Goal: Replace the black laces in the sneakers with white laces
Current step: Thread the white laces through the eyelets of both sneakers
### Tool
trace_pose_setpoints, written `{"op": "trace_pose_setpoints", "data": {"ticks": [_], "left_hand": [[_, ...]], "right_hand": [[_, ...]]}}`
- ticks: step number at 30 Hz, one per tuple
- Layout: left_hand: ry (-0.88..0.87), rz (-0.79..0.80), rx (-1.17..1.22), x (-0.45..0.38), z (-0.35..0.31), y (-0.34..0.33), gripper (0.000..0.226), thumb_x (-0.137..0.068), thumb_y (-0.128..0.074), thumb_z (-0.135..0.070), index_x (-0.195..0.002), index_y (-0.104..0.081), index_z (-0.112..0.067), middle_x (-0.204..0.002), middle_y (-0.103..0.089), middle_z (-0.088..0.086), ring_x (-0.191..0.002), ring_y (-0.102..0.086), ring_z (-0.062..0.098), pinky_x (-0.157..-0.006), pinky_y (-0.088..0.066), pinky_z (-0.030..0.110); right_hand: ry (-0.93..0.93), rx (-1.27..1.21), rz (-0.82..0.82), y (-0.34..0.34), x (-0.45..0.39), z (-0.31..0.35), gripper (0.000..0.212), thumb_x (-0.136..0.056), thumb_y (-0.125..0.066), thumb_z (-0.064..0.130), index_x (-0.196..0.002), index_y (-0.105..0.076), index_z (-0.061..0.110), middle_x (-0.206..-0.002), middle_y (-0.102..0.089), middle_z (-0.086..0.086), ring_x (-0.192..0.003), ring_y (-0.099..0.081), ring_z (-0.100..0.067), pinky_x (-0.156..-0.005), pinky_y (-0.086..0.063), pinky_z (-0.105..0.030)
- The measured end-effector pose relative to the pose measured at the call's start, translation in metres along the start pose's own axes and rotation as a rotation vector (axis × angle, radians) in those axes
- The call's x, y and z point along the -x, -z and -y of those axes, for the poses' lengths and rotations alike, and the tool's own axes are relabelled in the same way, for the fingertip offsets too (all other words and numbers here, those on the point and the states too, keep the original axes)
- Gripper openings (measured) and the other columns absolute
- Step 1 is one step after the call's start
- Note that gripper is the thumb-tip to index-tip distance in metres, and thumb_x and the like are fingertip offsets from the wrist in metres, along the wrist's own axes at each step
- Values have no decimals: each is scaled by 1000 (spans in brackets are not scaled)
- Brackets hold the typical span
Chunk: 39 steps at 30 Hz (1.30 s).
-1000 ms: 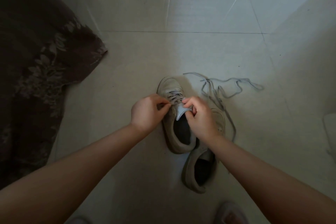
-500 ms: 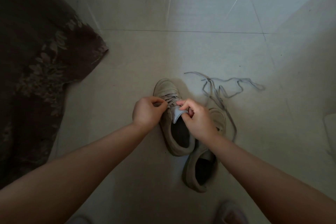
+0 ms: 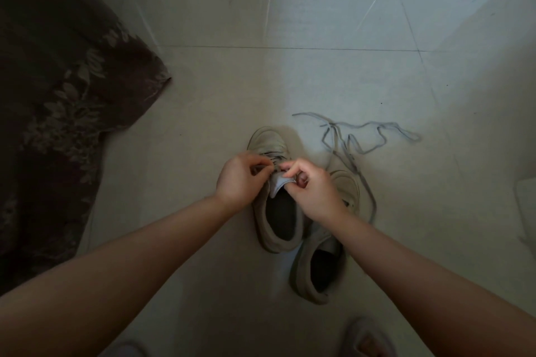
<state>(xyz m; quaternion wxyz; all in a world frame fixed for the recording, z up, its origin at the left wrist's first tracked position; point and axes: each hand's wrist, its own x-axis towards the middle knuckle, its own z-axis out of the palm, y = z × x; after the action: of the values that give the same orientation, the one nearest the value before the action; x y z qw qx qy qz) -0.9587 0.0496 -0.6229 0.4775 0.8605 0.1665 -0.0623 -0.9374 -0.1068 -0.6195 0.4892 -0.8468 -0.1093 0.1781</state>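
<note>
Two pale sneakers lie on the tiled floor in dim light. The left sneaker (image 3: 268, 142) points away from me and still has dark lacing across its top. My left hand (image 3: 239, 180) pinches the lace at the sneaker's upper eyelets. My right hand (image 3: 311, 190) pinches the lace on the other side, just above the light tongue (image 3: 278, 184). The right sneaker (image 3: 319, 266) lies partly under my right forearm, its laces out of sight. A loose pale lace (image 3: 356, 139) sprawls on the floor to the right of the shoes.
A dark floral fabric (image 3: 58, 113) covers the floor on the left. My feet (image 3: 369, 339) show at the bottom edge. A pale object (image 3: 526, 206) sits at the right edge. Bare tile (image 3: 290, 81) stretches beyond the shoes.
Both hands have stayed at the left sneaker's top eyelets, shifting slightly as the fingers work the lace. The shoes and the loose lace have not moved.
</note>
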Motion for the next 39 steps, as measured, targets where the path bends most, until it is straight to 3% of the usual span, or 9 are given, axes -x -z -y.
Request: {"op": "trace_pose_setpoints", "data": {"ticks": [3, 9, 12, 17, 22, 25, 30, 35, 39], "left_hand": [[113, 74, 16, -4, -6, 4, 13, -86, -66, -12, -95, -73, -6, -88, -68, 3, -79, -60, 11, -59, -40, 10], [229, 127, 47, -11, -10, 8, 14, -87, -61, -10, -92, -72, -4, -80, -67, 8, -64, -59, -1, -55, -40, 17], [480, 170, 370, -7, -11, 9, 5, -88, -62, -7, -89, -67, -9, -66, -54, 3, -36, -47, -3, -35, -30, 9], [505, 168, 410, -5, -5, 2, 9, -88, -64, -8, -95, -69, -6, -73, -59, 2, -48, -52, -1, -43, -37, 8], [525, 184, 465, -3, -5, -1, 14, -90, -60, -8, -102, -67, -4, -52, -58, -10, -38, -48, -5, -39, -35, 6], [528, 208, 450, -3, -4, -3, 20, -91, -60, -10, -108, -66, -1, -67, -60, -4, -50, -53, -3, -44, -38, 5], [537, 260, 466, -2, -7, -3, 21, -92, -57, -8, -111, -64, -1, -71, -55, -1, -35, -47, -8, -38, -33, 5], [473, 267, 405, -2, -7, -3, 14, -92, -58, -11, -104, -65, -9, -73, -57, -2, -51, -54, -1, -44, -37, 6], [189, 113, 58, 0, 5, -9, 18, -79, -70, -27, -92, -62, -19, -96, -62, 9, -89, -60, 21, -85, -51, 29]], "right_hand": [[-28, -32, 7, -1, 1, 2, 34, -80, -67, 0, -68, -53, 28, -106, -65, 13, -55, -50, -7, -64, -46, -21], [-51, -67, 7, -7, 3, 0, 30, -80, -67, 1, -69, -54, 26, -97, -64, 26, -79, -63, -36, -73, -52, -39], [-53, -68, 10, -8, 4, 0, 30, -79, -68, 1, -71, -55, 27, -100, -63, 26, -92, -64, -34, -80, -51, -39], [-73, -56, 52, -5, 2, 0, 29, -78, -68, 2, -73, -58, 29, -99, -65, 18, -55, -50, -10, -62, -46, -26], [-204, -224, 133, 8, -3, 11, 31, -85, -55, -2, -102, -63, 23, -97, -67, 10, -57, -51, -4, -61, -44, -19], [-206, -163, 65, 8, -4, 7, 22, -89, -61, 4, -108, -64, 14, -86, -67, 8, -46, -51, 0, -52, -44, -16], [-80, 58, -43, -2, -11, -3, 8, -80, -73, 8, -87, -74, 11, -93, -63, 0, -76, -61, -11, -72, -51, -24], [26, 205, -62, -4, -8, -2, 5, -83, -68, 9, -80, -68, 12, -92, -58, 0, -84, -59, -12, -79, -49, -21], [-140, -11, -47, 1, -1, 4, 14, -94, -52, 7, -84, -51, 16, -89, -64, -7, -65, -65, -8, -57, -53, -25]]}}
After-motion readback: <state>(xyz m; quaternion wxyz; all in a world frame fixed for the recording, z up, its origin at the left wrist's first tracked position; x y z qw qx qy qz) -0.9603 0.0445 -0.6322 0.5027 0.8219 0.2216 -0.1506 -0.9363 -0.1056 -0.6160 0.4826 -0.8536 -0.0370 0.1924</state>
